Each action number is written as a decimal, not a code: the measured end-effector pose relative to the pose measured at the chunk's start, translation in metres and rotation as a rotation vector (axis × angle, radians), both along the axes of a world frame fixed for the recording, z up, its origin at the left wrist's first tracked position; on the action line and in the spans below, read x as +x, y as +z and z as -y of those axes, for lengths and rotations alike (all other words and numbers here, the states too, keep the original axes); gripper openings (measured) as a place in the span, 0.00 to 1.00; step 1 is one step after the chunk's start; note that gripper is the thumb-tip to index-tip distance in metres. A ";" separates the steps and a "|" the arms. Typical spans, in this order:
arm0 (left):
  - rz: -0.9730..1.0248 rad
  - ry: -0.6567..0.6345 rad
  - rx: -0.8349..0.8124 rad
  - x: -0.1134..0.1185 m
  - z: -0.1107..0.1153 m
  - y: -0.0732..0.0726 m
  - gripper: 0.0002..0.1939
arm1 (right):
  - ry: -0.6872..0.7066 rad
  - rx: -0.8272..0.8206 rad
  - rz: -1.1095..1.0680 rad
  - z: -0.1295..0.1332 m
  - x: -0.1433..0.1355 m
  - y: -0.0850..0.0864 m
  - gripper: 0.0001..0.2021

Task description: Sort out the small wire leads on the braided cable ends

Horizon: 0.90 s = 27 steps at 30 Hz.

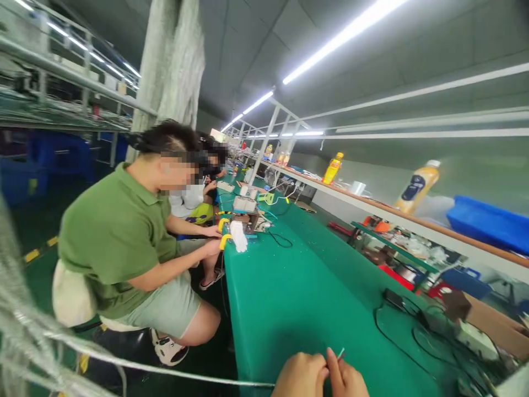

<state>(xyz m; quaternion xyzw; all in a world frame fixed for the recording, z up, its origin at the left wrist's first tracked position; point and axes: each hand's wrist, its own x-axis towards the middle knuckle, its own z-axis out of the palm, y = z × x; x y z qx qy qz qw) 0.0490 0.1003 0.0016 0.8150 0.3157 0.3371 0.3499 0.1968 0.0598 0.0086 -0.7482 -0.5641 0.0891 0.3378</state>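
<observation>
At the bottom of the head view, my left hand (pixel 301 376) and my right hand (pixel 347 376) are close together over the green tabletop (pixel 281 292). Both have their fingers closed. A thin whitish piece (pixel 341 353), like a wire end, sticks up from the fingertips of my right hand. What my left hand holds, if anything, is hidden by its curled fingers. A pale cable (pixel 185 375) runs in from the left and reaches my left hand.
A person in a green shirt (pixel 111 226) sits at the left by a small device (pixel 246 204). Black cables (pixel 392 336) and a power strip (pixel 475 339) lie at the right. Bottles (pixel 418 186) and a blue bin (pixel 487 220) stand on the shelf.
</observation>
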 end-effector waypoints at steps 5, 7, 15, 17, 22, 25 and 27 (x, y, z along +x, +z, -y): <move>0.034 -0.026 0.039 -0.007 0.005 -0.006 0.14 | -0.008 -0.031 -0.277 0.004 -0.012 0.002 0.33; 0.037 -0.026 0.039 -0.006 0.006 -0.008 0.15 | -0.002 -0.047 -0.369 0.003 -0.013 0.002 0.33; 0.071 -0.038 0.030 -0.002 0.003 -0.014 0.17 | -0.020 0.050 -0.466 0.005 -0.013 0.007 0.32; 0.085 -0.023 0.019 -0.003 0.003 -0.014 0.17 | -0.030 0.046 -0.523 0.006 -0.016 0.008 0.30; 0.102 -0.025 0.011 -0.002 0.004 -0.013 0.18 | -0.054 0.125 -0.537 0.005 -0.014 0.011 0.31; 0.097 -0.033 0.016 -0.001 0.003 -0.011 0.18 | -0.044 0.089 -0.637 0.003 -0.012 0.012 0.30; 0.091 -0.043 0.022 -0.001 0.003 -0.009 0.17 | -0.033 0.068 -0.710 0.003 -0.009 0.014 0.30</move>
